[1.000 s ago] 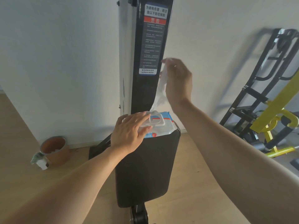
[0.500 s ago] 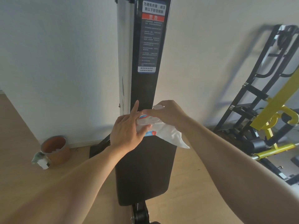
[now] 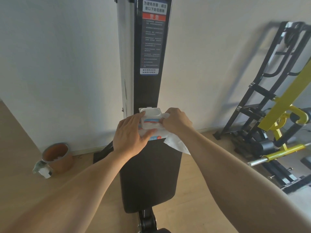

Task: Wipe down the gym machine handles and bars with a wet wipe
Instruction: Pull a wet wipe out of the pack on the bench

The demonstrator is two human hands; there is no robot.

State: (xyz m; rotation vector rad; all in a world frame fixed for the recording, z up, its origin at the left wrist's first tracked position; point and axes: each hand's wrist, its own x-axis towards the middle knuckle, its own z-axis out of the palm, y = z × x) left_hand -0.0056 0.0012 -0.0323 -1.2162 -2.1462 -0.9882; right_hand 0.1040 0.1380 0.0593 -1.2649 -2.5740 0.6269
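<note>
A black padded bench surface (image 3: 149, 179) runs up to a black upright post (image 3: 148, 91). On its top end lies the wet wipe pack (image 3: 152, 126), lid open. The left hand (image 3: 130, 137) rests flat-fingered on the pack, grip relaxed; the right hand (image 3: 176, 122) grips the pulled-out wet wipe (image 3: 176, 143), curled at the lid.

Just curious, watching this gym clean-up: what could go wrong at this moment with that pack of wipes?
The wipe pack sits at the top end of the black pad, steadied only by the left hand; it might slide off once released. Its lid stands open, so remaining wipes may dry. The loose wipe hanging from the right hand could get caught under the lid.
</note>
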